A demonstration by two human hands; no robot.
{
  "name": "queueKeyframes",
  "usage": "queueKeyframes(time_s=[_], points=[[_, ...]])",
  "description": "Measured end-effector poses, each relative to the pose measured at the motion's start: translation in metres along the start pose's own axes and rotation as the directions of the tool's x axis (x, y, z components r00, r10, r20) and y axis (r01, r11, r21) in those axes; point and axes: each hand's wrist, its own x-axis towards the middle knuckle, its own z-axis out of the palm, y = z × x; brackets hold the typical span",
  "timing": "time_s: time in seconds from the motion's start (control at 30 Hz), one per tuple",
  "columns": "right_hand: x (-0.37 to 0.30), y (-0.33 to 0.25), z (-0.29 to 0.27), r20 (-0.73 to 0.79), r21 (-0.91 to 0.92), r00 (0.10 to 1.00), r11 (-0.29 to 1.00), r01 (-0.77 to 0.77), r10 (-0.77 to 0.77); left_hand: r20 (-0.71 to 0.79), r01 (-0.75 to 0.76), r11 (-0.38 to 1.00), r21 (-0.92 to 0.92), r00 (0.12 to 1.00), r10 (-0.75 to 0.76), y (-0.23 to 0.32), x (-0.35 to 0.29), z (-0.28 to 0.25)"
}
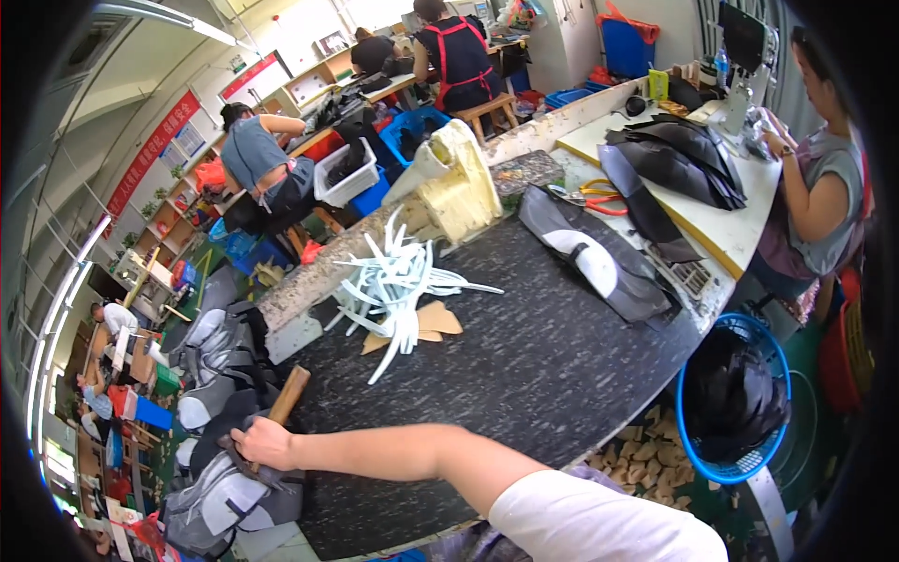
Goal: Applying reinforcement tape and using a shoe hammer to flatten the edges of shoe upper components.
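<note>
My right arm, in a white sleeve, reaches across to the left side of the dark speckled work board [524, 375]. My right hand [266, 444] is closed round a hammer [288, 395], its wooden handle pointing up and away; the hand partly hides the head. Beneath and beside it lies a heap of stitched grey and black pieces [225, 492] with pale patches. White curved strips [398, 281] lie tangled mid-board, over a few tan flat pieces [433, 322]. Farther right rests another grey and black piece [599, 258] with a white patch. My left hand is out of sight.
Orange-handled pliers [604, 199] lie at the far right. A yellowed block [459, 187] stands at the back edge. Black panels [674, 155] cover a white table beside a seated co-worker [815, 178]. A blue basket [688, 440] holds black pieces; tan scraps [651, 464] litter the floor.
</note>
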Motion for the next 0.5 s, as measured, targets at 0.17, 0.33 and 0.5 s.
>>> queueKeyframes(time_s=[0.17,0.33,0.5], points=[[-0.069,0.035,-0.088,-0.152,-0.033,0.986,0.997,0.070,-0.074,0.747,0.270,0.929,0.255,0.556,-0.366,-0.086,0.022,0.192],[-0.214,0.082,-0.225,0.125,0.177,0.915,0.899,-0.400,0.383,0.763,-0.161,0.936,0.314,0.629,-0.148,-0.145,0.024,0.297],[-0.302,0.038,-0.298,0.444,0.454,0.820,0.697,-0.554,0.362,0.799,-0.383,0.872,0.306,0.601,-0.017,-0.141,0.028,0.303]])
